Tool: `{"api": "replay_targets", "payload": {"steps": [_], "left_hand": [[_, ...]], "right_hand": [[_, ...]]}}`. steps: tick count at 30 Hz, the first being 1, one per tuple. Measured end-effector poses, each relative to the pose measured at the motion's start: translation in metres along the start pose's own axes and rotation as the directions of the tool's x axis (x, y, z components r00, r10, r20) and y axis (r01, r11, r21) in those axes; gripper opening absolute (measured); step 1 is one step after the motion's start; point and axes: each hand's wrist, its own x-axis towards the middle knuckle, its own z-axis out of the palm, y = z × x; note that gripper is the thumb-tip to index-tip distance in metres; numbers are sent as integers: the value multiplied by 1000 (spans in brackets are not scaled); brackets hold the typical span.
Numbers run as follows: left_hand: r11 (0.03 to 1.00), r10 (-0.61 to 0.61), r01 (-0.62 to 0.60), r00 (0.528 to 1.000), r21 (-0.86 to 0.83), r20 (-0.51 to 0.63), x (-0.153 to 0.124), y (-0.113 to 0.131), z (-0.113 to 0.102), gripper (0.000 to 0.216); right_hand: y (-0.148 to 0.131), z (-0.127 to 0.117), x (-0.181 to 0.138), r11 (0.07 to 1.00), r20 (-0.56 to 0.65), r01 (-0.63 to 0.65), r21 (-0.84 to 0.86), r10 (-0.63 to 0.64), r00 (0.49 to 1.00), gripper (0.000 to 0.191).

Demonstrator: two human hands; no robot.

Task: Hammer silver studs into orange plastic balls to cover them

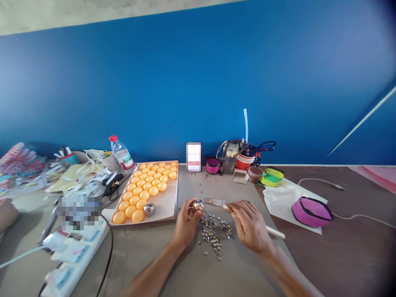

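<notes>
My left hand (186,222) is closed around a small ball (198,205) with a shiny silver, faceted surface. In my right hand (250,225) is a spatula (215,202) with a flat metal blade, whose tip points at the ball, close to its right side. A white rod (275,232) sticks out behind my right hand; whether it is the spatula's handle I cannot tell. Below and between my hands lies a scattered pile of small shiny rhinestones (210,235). To the left, a shallow box (169,208) holds several orange balls (144,195) and one silver-covered ball (149,209).
A water bottle (122,156), tangled cables and a white power strip (72,260) are on the left, with another person's hand (6,214) at the edge. A propped phone (194,157), a red cup (245,161) and a pink zipped case (312,211) stand behind and right.
</notes>
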Motion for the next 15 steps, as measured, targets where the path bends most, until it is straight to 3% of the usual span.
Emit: {"api": "replay_targets", "payload": {"steps": [4, 9, 12, 15], "left_hand": [[1000, -9, 9, 1000, -5, 4, -1, 0, 1, 37], [999, 32, -32, 999, -5, -11, -1, 0, 0, 39], [1000, -5, 5, 1000, -11, -18, 0, -1, -1, 38], [999, -15, 15, 1000, -35, 13, 0, -1, -1, 39]], "right_hand": [[0, 1, 0, 999, 22, 29, -24, -29, 999, 24], [-4, 2, 1, 999, -45, 46, -17, -46, 998, 23], [-5, 4, 2, 998, 5, 56, -41, -56, 998, 21], [-1, 5, 1, 996, -28, 47, -78, -50, 998, 22]]}}
